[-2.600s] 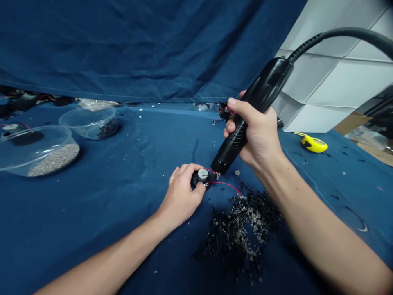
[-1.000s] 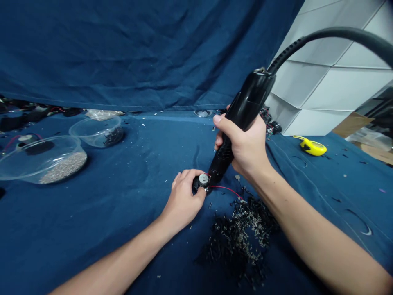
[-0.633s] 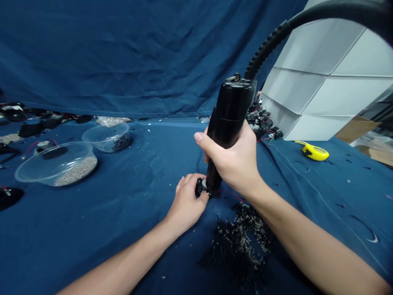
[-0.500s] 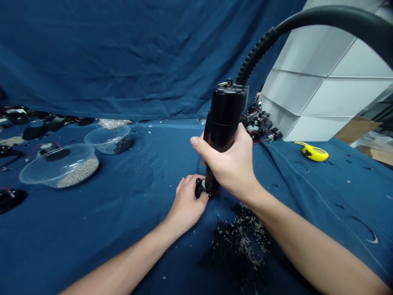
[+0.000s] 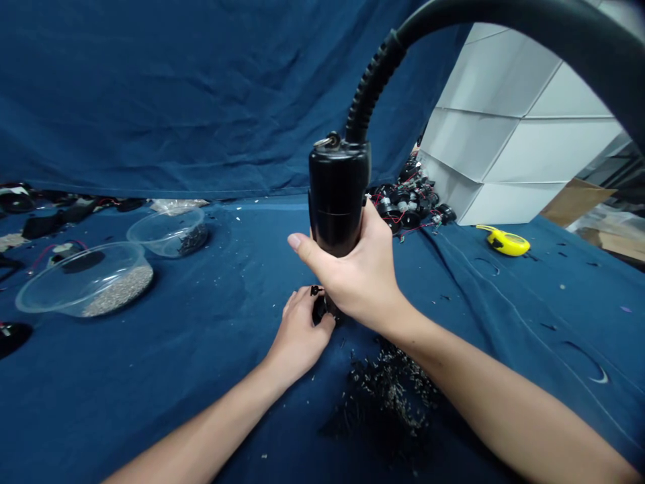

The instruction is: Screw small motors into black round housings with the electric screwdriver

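Note:
My right hand is wrapped round a black electric screwdriver, thumb along its side. It stands nearly upright, with a metal ring and a thick ribbed cable at its top. Its lower end goes down to a small black part on the blue cloth; the tip is hidden behind my right hand. My left hand grips that part between thumb and fingers, covering most of it. Just in front of my hands lies a pile of small dark screws.
Two clear plastic bowls stand at left: one with small silvery pieces, one with dark ones. Black parts with red wires are heaped by white boxes. A yellow tool lies at right.
The screwdriver has shifted left and become more upright over the small black part. My left hand keeps hold of the part. The whole view has shifted slightly.

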### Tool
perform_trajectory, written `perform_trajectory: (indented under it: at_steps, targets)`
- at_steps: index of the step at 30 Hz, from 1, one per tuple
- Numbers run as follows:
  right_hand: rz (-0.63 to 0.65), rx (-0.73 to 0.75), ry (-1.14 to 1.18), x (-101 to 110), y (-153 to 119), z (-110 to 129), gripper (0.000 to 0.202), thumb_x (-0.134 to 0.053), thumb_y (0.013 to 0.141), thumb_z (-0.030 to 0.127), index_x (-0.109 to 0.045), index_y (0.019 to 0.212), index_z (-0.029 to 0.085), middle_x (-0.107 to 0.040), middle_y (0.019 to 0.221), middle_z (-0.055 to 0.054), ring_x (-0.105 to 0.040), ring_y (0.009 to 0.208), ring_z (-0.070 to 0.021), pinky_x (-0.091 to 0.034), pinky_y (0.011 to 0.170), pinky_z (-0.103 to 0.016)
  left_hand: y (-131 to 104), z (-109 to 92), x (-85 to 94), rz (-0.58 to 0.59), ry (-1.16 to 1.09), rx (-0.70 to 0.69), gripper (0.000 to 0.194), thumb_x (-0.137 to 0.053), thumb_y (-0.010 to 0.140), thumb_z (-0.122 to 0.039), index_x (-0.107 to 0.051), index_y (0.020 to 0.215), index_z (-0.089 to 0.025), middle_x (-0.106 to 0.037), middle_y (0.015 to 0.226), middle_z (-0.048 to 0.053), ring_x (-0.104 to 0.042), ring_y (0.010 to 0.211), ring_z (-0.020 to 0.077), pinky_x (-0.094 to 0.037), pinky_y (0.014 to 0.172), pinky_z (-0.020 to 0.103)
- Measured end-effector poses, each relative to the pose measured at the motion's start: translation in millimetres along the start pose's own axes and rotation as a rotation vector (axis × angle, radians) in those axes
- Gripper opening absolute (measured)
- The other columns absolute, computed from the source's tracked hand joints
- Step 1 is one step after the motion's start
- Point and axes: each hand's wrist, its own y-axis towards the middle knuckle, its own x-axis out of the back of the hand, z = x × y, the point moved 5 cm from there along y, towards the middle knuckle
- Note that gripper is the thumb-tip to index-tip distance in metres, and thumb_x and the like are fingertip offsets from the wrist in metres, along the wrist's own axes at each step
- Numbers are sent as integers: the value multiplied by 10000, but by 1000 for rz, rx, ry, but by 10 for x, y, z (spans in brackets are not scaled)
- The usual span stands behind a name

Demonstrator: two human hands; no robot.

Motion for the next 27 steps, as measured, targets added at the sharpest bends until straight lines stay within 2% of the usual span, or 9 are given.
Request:
perform_trajectory:
  at_steps: [4,7,10,15,18,22,27]
  targets:
    - [22,-5,34,-17,-7,-6,276,-732,726,276,-481,835,240,-548,714,45,-537,616,-130,-472,550,-275,3,3,-3,15,5,12,233,-544,782,-213,-614,1002,-186,-661,1068,85,-584,1054,286,-431,964,485]
    - [77,-11,119,-34,-5,-12,275,-737,737,307,-515,883,236,-612,789,23,-590,697,-145,-514,634,-295,13,-14,5,7,16,12,246,-542,771,-194,-613,1007,-185,-650,1082,87,-582,1054,283,-422,975,487]
    - [133,-42,222,-38,9,-27,366,-760,718,364,-540,981,236,-650,887,2,-620,779,-156,-529,709,-307,19,-49,12,0,37,-3,280,-529,759,-171,-608,1026,-195,-633,1102,77,-564,1081,276,-408,995,484]
    - [144,-132,258,-8,30,-77,446,-691,760,491,-540,1097,239,-618,798,6,-584,661,-140,-509,619,-295,19,-94,23,2,92,12,296,-493,739,-142,-603,1013,-168,-621,1068,91,-530,1103,282,-394,1003,502]
    - [181,-142,288,-13,33,-64,417,-693,771,443,-547,1103,238,-606,807,4,-560,633,-130,-495,590,-285,20,-115,30,8,88,-4,296,-483,742,-133,-607,1008,-166,-619,1073,90,-533,1085,275,-389,1009,498]
    - [249,-131,340,-44,20,-22,371,-740,728,374,-560,1021,234,-588,784,13,-534,599,-123,-479,550,-277,22,-83,28,17,81,16,257,-497,758,-153,-615,984,-179,-635,1052,85,-545,1082,286,-407,988,497]
    - [196,-102,257,-53,-24,26,213,-708,753,276,-541,875,225,-546,709,28,-499,571,-113,-446,518,-263,21,-9,8,23,21,31,281,-541,763,-184,-601,1037,-192,-641,1102,81,-562,1089,284,-422,979,471]
